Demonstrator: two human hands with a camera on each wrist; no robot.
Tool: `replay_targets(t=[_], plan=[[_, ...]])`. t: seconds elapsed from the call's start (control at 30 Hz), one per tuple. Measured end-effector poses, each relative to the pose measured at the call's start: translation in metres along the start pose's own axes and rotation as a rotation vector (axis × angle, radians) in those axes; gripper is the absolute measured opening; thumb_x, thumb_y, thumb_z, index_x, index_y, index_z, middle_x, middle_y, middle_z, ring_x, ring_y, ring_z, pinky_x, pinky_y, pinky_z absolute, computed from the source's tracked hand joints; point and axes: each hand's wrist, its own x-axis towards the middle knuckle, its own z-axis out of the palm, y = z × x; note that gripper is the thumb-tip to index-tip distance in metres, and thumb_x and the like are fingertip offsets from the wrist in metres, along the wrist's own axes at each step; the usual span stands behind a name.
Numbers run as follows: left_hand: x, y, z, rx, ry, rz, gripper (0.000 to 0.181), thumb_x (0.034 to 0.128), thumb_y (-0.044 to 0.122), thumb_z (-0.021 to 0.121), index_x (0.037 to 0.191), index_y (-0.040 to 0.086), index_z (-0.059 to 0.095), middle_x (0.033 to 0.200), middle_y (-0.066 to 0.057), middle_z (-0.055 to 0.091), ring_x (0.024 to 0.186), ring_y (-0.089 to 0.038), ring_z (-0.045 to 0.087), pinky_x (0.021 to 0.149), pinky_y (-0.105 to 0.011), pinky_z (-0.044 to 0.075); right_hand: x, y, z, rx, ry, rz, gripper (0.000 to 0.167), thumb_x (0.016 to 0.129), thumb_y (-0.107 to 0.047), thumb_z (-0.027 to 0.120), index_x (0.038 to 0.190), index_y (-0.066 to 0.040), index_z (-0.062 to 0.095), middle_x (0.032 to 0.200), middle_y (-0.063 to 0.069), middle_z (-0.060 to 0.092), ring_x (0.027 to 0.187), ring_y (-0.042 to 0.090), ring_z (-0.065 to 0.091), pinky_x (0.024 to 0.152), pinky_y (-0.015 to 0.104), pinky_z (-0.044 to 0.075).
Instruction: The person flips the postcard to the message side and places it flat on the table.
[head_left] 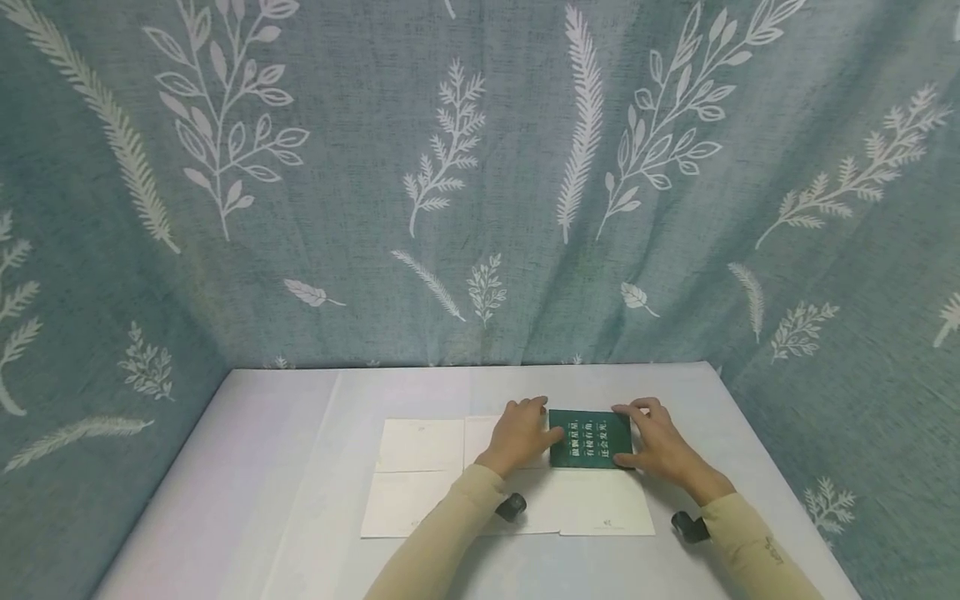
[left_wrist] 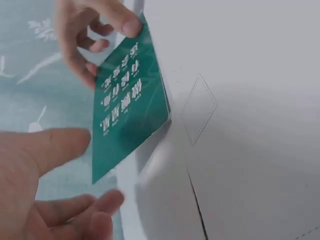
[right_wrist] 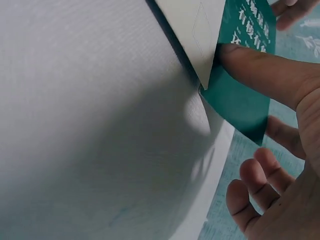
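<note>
A dark green card [head_left: 591,429] printed with white Chinese characters is at the right end of the back row of white cards [head_left: 420,446]. My right hand [head_left: 663,446] holds its right end, thumb on the printed face and a finger at the far edge. In the right wrist view the thumb [right_wrist: 265,75] presses the green card [right_wrist: 235,95] beside a white card's corner. My left hand [head_left: 517,437] is at the card's left end. Its thumb [left_wrist: 65,145] comes close to the edge, with the fingers apart and loosely bent in the left wrist view.
More white cards [head_left: 607,504] lie edge to edge in a front row on the white table [head_left: 300,500]. A teal curtain [head_left: 517,192] with white leaf patterns surrounds the back and sides. Dark wrist cameras [head_left: 690,527] hang below both sleeves.
</note>
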Motion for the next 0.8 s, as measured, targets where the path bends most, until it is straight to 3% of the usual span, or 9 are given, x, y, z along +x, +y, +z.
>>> replay_targets(t=[0.17,0.3,0.43,0.57,0.8], plan=[[-0.003,-0.003,0.002,-0.082,-0.016,-0.068,0.045,0.0944,0.032,0.069,0.130,0.005,0.065,0.092,0.001,0.073,0.084,-0.018,0.065,0.073,-0.035,0.055,-0.006,0.000,-0.002,0.006,-0.013,0.009,0.085,0.076,-0.022,0.091,0.147,-0.012,0.047,0.136,0.024,0.046,0.127,0.045,0.044,0.101,0.066,0.041],[-0.005,-0.004,0.005,-0.109,-0.026,-0.080,0.034,0.0959,0.030,0.067,0.123,0.008,0.069,0.093,0.001,0.075,0.080,-0.013,0.066,0.070,-0.032,0.054,-0.010,0.003,-0.004,-0.008,-0.042,-0.008,0.086,0.079,-0.027,0.088,0.150,-0.013,0.042,0.124,0.017,0.057,0.116,0.037,0.053,0.097,0.061,0.046],[-0.007,-0.002,0.004,-0.151,-0.013,-0.072,0.028,0.0954,0.025,0.068,0.117,0.007,0.071,0.089,0.001,0.075,0.069,-0.008,0.063,0.062,-0.028,0.052,-0.011,0.006,-0.005,-0.007,-0.073,-0.018,0.086,0.082,-0.029,0.086,0.152,-0.015,0.038,0.110,0.011,0.063,0.095,0.026,0.059,0.081,0.050,0.052],[-0.006,-0.001,0.003,-0.160,-0.002,-0.066,0.026,0.0949,0.023,0.069,0.116,0.008,0.071,0.083,0.004,0.073,0.062,-0.004,0.058,0.056,-0.024,0.048,-0.012,0.007,-0.006,0.000,-0.091,0.002,0.086,0.085,-0.028,0.084,0.154,-0.018,0.034,0.098,0.006,0.062,0.074,0.016,0.053,0.064,0.037,0.046],[-0.004,-0.002,-0.001,-0.181,0.047,-0.052,0.025,0.0952,0.023,0.069,0.116,0.010,0.070,0.082,0.006,0.072,0.063,-0.005,0.058,0.058,-0.026,0.049,-0.012,0.006,-0.009,0.051,0.025,-0.036,0.087,0.086,-0.020,0.082,0.156,-0.010,0.031,0.099,0.005,0.062,0.069,0.011,0.049,0.060,0.031,0.042]])
